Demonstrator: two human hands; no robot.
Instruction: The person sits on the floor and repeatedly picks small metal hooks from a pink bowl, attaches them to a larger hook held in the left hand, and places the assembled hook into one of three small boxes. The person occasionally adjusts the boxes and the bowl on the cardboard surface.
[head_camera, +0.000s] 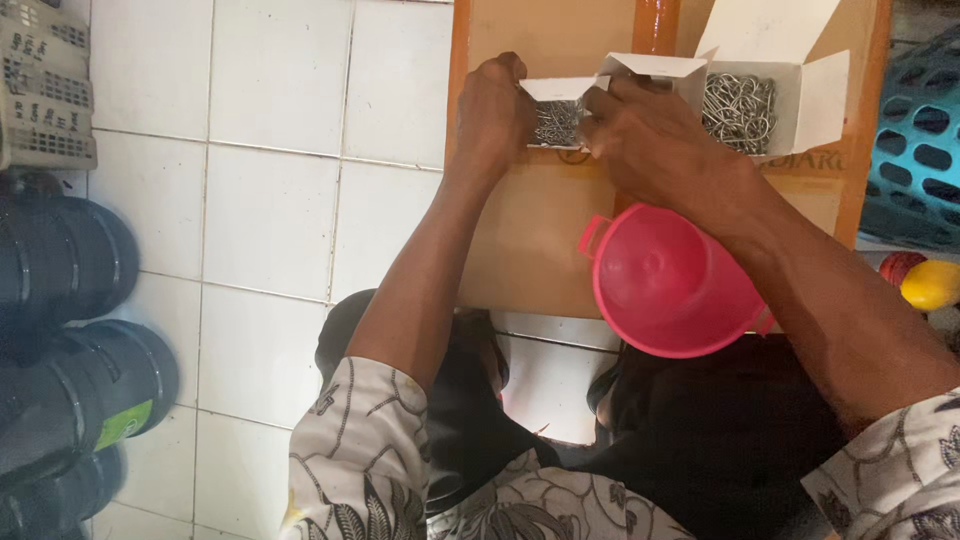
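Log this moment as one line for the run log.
left hand: holding small white box of metal hooks | right hand: on same box | second open box beside | pink bucket nearer

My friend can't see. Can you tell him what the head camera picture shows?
Two hands, left hand and right hand, hold a small white box of metal hooks on a cardboard sheet. A second open box of hooks sits beside it, and a pink bucket is nearer the person.
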